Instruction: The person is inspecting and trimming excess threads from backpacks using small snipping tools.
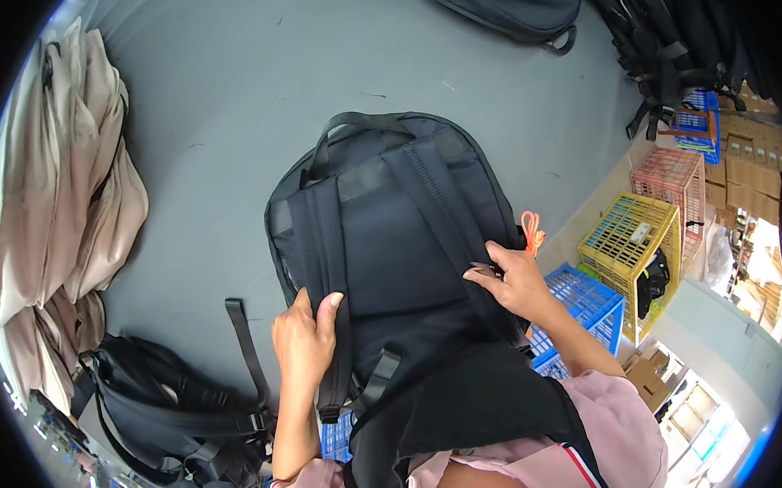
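A black backpack (392,261) lies on the grey table in front of me, its back panel and both shoulder straps facing up and its top handle (360,123) pointing away. My left hand (306,335) grips its left side by the shoulder strap, thumb on top of the strap. On the opposite edge, my right hand (513,280) holds the right side near the other strap, thumb and finger pinching the fabric. A bright orange cord (532,229) sticks out just beyond my right hand. The backpack's lower end meets my black apron (477,406) and is partly hidden.
Pale beige fabric pieces (66,188) are heaped along the left. Another black backpack (171,411) lies at the near left, with more black bags (511,3) at the far edge and a pile (661,40) far right. Blue (586,305), yellow (631,242) and red (672,175) crates stand right of the table.
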The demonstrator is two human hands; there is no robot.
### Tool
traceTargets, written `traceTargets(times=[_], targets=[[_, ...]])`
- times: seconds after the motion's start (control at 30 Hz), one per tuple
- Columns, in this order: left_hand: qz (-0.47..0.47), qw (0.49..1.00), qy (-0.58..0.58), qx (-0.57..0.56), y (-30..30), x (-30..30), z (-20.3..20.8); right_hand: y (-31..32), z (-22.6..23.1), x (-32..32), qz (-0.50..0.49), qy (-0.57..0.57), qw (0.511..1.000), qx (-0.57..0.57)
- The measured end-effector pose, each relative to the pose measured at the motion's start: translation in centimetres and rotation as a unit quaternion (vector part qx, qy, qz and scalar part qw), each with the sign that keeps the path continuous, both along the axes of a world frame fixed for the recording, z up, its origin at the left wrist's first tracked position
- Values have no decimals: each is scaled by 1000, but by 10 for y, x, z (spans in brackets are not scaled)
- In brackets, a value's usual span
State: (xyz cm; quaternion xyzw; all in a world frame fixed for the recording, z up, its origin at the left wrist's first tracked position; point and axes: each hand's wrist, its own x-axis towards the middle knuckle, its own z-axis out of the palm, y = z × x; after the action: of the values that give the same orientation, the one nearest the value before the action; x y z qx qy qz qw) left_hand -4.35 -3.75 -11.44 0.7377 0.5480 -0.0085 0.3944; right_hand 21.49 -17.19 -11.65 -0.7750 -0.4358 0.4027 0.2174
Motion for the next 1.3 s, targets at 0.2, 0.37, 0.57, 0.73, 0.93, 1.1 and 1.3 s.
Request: traceTargets(times=[0.2, 0.37, 0.57, 0.73, 0.93, 1.1, 1.3], targets=[[-10, 998, 54, -27, -2, -2, -3, -10, -6, 0, 15, -17, 1000, 4], [13, 998, 42, -41, -6, -7, -3, -15, -3, 0, -1, -9, 1000, 2], [-46, 984, -5, -172, -1, -27, 32, -26, 13, 14, 14, 94, 993, -71], [-45, 823, -453, -340, 6, -85, 72, -44, 63, 50, -102, 418, 903, -23], [43, 892, -360, -271, 62, 6, 76, 55, 63, 49, -212, 348, 904, 129], [-421, 904, 39, -66, -26, -4, 12, 18, 27, 44, -144, 135, 976, 93], [-445, 883, 73, -128, -13, 9, 23, 91, 80, 11, -34, 37, 960, 276]])
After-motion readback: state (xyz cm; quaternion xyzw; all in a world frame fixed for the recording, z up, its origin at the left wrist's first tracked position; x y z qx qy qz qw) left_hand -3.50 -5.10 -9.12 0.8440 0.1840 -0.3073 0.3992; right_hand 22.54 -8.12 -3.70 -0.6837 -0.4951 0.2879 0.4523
